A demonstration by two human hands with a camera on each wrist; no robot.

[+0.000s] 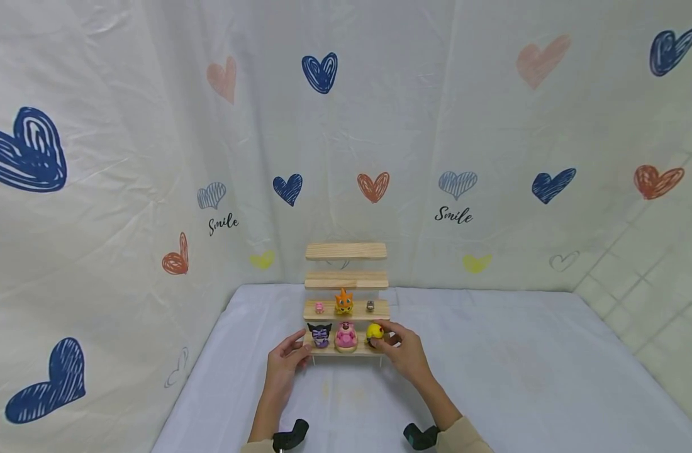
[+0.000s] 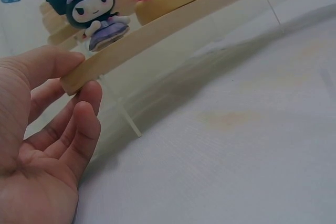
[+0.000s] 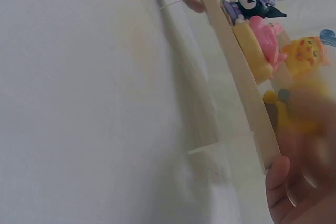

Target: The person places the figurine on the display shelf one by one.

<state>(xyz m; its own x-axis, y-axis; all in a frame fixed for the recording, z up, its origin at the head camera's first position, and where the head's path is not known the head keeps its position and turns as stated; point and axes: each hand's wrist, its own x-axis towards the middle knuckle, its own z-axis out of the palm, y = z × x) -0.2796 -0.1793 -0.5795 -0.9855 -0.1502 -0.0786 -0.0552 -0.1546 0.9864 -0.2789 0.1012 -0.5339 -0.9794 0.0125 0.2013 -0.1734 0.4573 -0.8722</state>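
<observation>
A tiered wooden display rack (image 1: 346, 280) stands at the back of the table. My left hand (image 1: 282, 362) grips the left end of its lowest board (image 2: 142, 38), thumb and fingers on either side of the edge. At the right end of that board, my right hand (image 1: 407, 354) pinches a yellow figurine (image 1: 375, 331); one finger touches the board's end. A black-and-purple figurine (image 2: 93, 11) with pointed ears stands at the left, beside a pink bear figurine (image 1: 346, 337) on a tan base. On the tier above are an orange-and-yellow figurine (image 1: 343, 303), a small pink one (image 1: 319, 307) and a small grey one (image 1: 370, 306).
Clear legs (image 2: 123, 111) hold the lowest board above the white tablecloth (image 1: 493, 371). Behind the rack hangs a white curtain (image 1: 402, 132) printed with hearts. A black wrist mount (image 1: 291, 435) sits on each wrist.
</observation>
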